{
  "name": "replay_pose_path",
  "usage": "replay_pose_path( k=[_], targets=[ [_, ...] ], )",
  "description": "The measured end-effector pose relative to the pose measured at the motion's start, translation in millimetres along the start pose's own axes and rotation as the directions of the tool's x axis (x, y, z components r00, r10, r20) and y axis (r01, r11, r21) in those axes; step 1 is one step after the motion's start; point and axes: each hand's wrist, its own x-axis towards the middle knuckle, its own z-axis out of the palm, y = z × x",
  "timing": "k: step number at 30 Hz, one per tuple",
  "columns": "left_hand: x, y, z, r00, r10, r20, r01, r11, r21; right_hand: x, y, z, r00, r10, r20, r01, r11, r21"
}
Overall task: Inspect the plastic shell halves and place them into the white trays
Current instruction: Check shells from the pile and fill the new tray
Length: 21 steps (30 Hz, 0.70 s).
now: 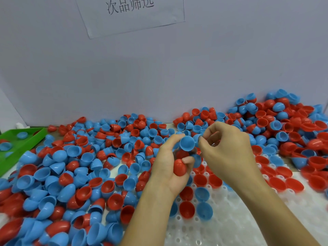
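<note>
A large heap of red and blue plastic shell halves (pixel 85 167) covers the table. My left hand (pixel 168 167) grips a red shell half (pixel 179 167) in its curled lower fingers, while its upper fingers touch a blue shell half (pixel 187 143) held up between both hands. My right hand (pixel 225 148) pinches that blue half from the right side with curled fingers. Below the hands lies a white tray (pixel 230 219) with round sockets, and several red and blue halves sit open side up in it.
A green tray (pixel 23 144) at the far left holds a few blue and red halves. A white wall with a paper sign (pixel 131 13) rises behind the table. More shells pile high at the back right (pixel 284 118).
</note>
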Motion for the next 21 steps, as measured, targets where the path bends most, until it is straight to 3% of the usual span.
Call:
replay_pose_path(
  k=[3, 7, 15, 18, 21],
  targets=[
    [1, 2, -2, 1.0, 0.026, -0.016, -0.026, 0.999, -0.032, 2, -4, -4, 0.996, 0.006, 0.093, -0.012, 0.998, 0.064],
    [3, 2, -3, 0.994, 0.101, -0.034, -0.099, 0.994, 0.046, -1, -8, -5, 0.98, -0.019, 0.199, -0.004, 0.993, 0.115],
    [3, -5, 3, 0.986, 0.166, 0.005, -0.162, 0.959, 0.232, 2, -1, -7, 0.997, -0.044, 0.063, 0.051, 0.992, -0.119],
    [2, -6, 3, 0.986, 0.167, 0.009, -0.164, 0.953, 0.255, 9, 2, -18, 0.99, -0.027, 0.14, 0.045, 0.99, -0.131],
    [3, -1, 0, 0.984, 0.173, -0.053, -0.158, 0.964, 0.212, 16, 5, -41, 0.941, 0.007, 0.339, 0.077, 0.969, -0.234]
  ],
)
